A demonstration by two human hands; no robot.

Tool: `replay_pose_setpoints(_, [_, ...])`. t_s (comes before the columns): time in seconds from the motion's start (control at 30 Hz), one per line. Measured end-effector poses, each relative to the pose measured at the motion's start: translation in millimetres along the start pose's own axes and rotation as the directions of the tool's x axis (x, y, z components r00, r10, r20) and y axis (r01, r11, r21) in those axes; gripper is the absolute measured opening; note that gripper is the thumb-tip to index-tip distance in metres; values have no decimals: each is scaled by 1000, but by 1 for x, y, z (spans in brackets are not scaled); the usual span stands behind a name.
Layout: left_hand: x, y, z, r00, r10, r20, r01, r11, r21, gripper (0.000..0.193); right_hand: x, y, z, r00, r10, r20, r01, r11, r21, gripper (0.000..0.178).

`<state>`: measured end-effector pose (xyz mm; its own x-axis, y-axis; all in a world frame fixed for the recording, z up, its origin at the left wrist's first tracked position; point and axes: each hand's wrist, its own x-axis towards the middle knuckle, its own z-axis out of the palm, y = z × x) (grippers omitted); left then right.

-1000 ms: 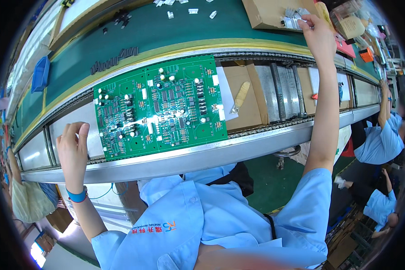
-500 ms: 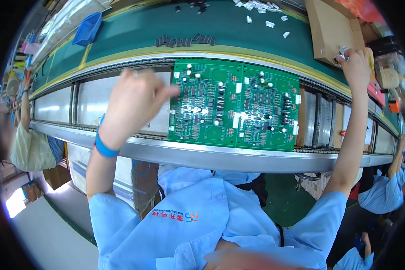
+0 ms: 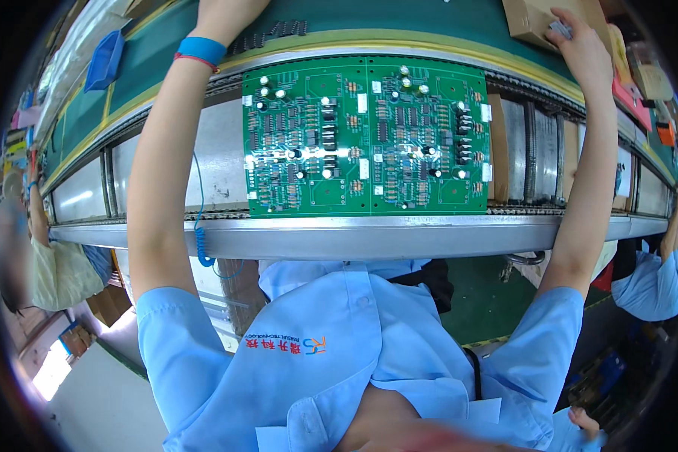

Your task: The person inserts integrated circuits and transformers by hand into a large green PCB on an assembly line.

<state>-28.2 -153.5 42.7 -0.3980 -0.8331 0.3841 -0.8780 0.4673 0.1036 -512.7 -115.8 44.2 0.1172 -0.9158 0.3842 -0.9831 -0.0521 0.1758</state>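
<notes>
My left hand (image 3: 230, 16) reaches past the rail to the far green bench, left of a row of black multi-legged chips (image 3: 279, 32). Its fingers run out beyond the upper edge of the picture. At the far right, my right hand (image 3: 582, 54) pinches a small pale grey, shiny part (image 3: 560, 29) at the cardboard box (image 3: 521, 21); its exact kind is too small to make out. Between my arms a green circuit board (image 3: 358, 200), seamed down the middle, lies flat on the conveyor rails. Capacitors, chips, resistors and white connectors fill both halves.
A silver rail (image 3: 399, 239) runs along the near side of the conveyor. On the far left of the bench sits a blue bin (image 3: 104, 60). A coiled blue cord (image 3: 202, 247) hangs by my left arm. Other people work at both sides.
My left hand has gone from beside the board's left edge up to the far bench. My right hand stays at the cardboard box. The whole view has shifted, bringing the board higher and leftward.
</notes>
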Motion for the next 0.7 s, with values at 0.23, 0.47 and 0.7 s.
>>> replay_pose_setpoints(0.23, [5, 6, -18, 994, -35, 101, 38, 999, -30, 18, -9, -64, -56, 998, -8, 61, -17, 917, 399, 20])
replay_pose_setpoints(0.47, [-16, 47, -52, 949, -224, 221, 310, 793, -525, 11, -2, -64, -50, 993, 74, 91, -108, 879, 464, 26])
replay_pose_setpoints(0.7, [-52, 111, -55, 984, 94, 152, 18, 792, -610, 7, 1, -53, -49, 975, 62, 215, -173, 818, 548, 31])
